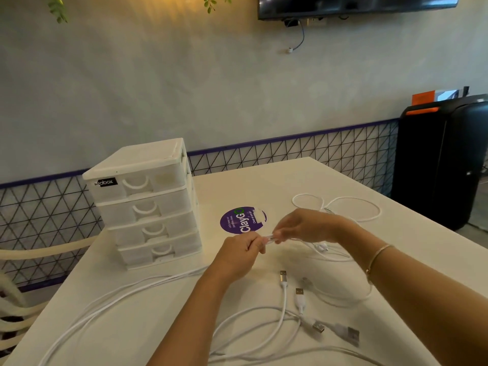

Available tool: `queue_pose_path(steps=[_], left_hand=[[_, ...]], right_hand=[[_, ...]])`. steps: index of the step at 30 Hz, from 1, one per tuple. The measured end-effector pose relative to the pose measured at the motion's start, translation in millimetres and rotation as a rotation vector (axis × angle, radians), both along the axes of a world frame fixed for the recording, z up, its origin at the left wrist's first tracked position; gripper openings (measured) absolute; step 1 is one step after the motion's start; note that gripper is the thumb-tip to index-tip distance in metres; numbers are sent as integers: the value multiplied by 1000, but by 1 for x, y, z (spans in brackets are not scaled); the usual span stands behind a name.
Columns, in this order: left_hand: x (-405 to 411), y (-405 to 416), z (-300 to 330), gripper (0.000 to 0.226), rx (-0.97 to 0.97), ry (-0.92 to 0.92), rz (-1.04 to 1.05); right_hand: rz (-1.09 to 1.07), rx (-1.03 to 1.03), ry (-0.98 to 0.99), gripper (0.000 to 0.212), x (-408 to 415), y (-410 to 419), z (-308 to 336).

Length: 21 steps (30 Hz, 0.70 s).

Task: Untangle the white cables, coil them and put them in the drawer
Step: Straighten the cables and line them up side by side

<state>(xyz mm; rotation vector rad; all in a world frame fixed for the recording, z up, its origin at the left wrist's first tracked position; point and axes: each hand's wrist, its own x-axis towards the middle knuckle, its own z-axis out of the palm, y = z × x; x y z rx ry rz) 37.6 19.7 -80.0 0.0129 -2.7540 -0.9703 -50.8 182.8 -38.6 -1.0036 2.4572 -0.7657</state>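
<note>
White cables sprawl below hands; left hand, right hand pinch one strand.

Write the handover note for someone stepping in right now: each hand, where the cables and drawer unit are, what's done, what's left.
Left hand and right hand pinch one white cable end between them above the table.
Loose white cables lie tangled near the front edge; one looped cable lies far right.
Drawer unit stands on the left, all four drawers closed.
Done: nothing stored. Left: untangle, coil, open a drawer, stow.
</note>
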Motion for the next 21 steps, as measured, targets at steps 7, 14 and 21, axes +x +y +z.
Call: queue_pose_path(steps=[7, 14, 21], left_hand=[[-1, -4, 2, 31, -24, -38, -15], [-4, -14, -1, 28, 60, 31, 93], [-6, -15, -2, 27, 42, 20, 97]], right_hand=[[19, -63, -56, 17, 2, -10, -4], [33, 68, -154, 22, 1, -5, -12], [-26, -124, -251, 18, -6, -7, -7]])
